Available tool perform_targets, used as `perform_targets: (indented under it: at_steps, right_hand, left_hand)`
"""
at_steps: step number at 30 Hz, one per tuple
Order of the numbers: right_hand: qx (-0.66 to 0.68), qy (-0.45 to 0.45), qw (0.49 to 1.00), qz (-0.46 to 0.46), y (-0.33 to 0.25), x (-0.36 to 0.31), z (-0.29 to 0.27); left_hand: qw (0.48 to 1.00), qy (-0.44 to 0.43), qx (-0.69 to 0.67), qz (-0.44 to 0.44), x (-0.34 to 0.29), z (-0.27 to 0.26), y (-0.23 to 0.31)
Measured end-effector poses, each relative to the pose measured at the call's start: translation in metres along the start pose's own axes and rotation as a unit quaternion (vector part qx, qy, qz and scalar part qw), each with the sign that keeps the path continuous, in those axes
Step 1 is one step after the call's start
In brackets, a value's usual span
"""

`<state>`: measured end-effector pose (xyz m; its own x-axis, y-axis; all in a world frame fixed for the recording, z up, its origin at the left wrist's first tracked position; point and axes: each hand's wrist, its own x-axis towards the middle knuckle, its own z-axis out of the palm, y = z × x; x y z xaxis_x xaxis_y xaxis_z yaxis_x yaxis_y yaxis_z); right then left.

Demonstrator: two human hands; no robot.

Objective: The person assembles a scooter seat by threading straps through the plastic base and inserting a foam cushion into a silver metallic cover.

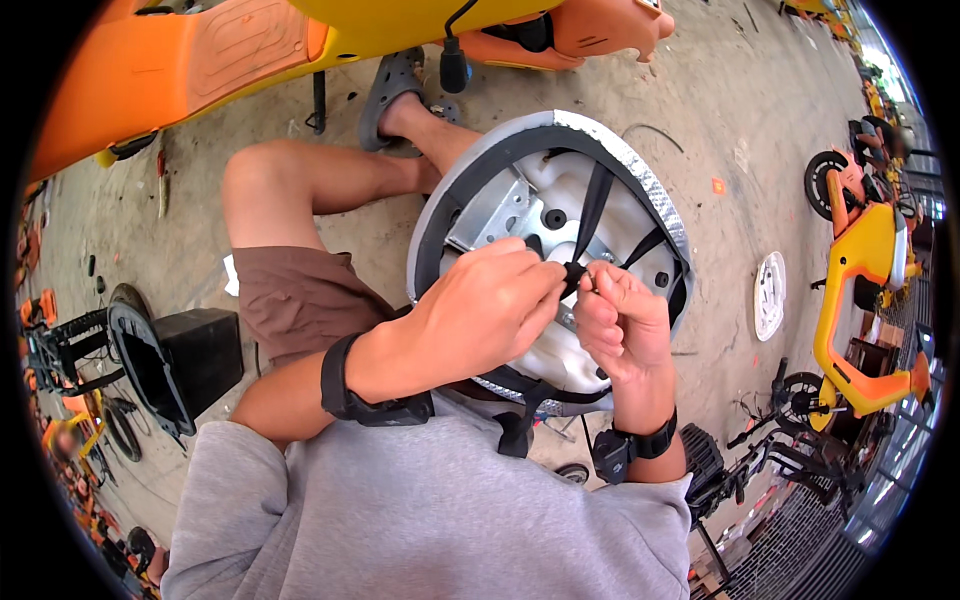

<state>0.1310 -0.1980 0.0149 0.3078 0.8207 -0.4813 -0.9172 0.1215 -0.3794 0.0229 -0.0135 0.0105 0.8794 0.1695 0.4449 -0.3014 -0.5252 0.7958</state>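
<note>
My left hand (505, 300) is closed in a narrow pinch on a bunched black fabric strap (593, 205), just right of the frame's centre. My right hand (622, 315) pinches the same strap just beside it, fingers curled; I can't tell exactly how the strap folds between my fingertips. The strap crosses a rounded, grey-rimmed shell with a moulded white underside (570, 178), which sits at the centre of the frame, in front of my grey shirt (420, 510). A silver metal bracket (487, 217) shows inside it.

Around me spreads a scuffed, stained beige floor (740, 110). A big orange-and-yellow plastic vehicle body (150, 85) fills the upper left; a hollow black plastic box (200, 350) lies at the left, and a white oval plastic part (769, 297) at the right. Farther right stands a yellow-and-orange two-wheeler (840, 320), with dark slatted metal (790, 550) at the lower right.
</note>
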Motion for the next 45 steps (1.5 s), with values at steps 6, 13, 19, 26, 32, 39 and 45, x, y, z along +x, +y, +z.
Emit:
perform_targets:
  at_steps: [6, 13, 19, 26, 32, 39, 45]
  right_hand:
    - [-0.486, 0.194, 0.817, -0.242, 0.013, -0.013, 0.037]
    - [-0.614, 0.208, 0.655, -0.387, 0.031, -0.011, 0.049]
    - [-0.644, 0.202, 0.619, -0.402, 0.032, -0.012, 0.051]
    - [-0.649, 0.199, 0.615, -0.4, 0.034, -0.009, 0.049]
    - [-0.697, 0.171, 0.528, -0.454, 0.033, -0.005, 0.049]
    - [-0.768, 0.179, 0.411, -0.458, 0.036, -0.004, 0.054]
    - [-0.784, 0.153, 0.39, -0.458, 0.034, 0.003, 0.051]
  left_hand:
    - [0.958, -0.025, -0.148, -0.245, 0.001, -0.012, 0.007]
    - [0.954, -0.029, -0.179, -0.238, -0.001, -0.012, 0.008]
    - [0.951, -0.031, -0.18, -0.25, 0.0, -0.013, 0.009]
    - [0.952, -0.031, -0.179, -0.248, -0.001, -0.012, 0.008]
    - [0.951, -0.029, -0.171, -0.254, -0.001, -0.012, 0.009]
    - [0.98, -0.012, -0.087, -0.18, -0.004, -0.007, 0.006]
    - [0.99, 0.009, -0.051, -0.133, -0.007, -0.004, 0.0]
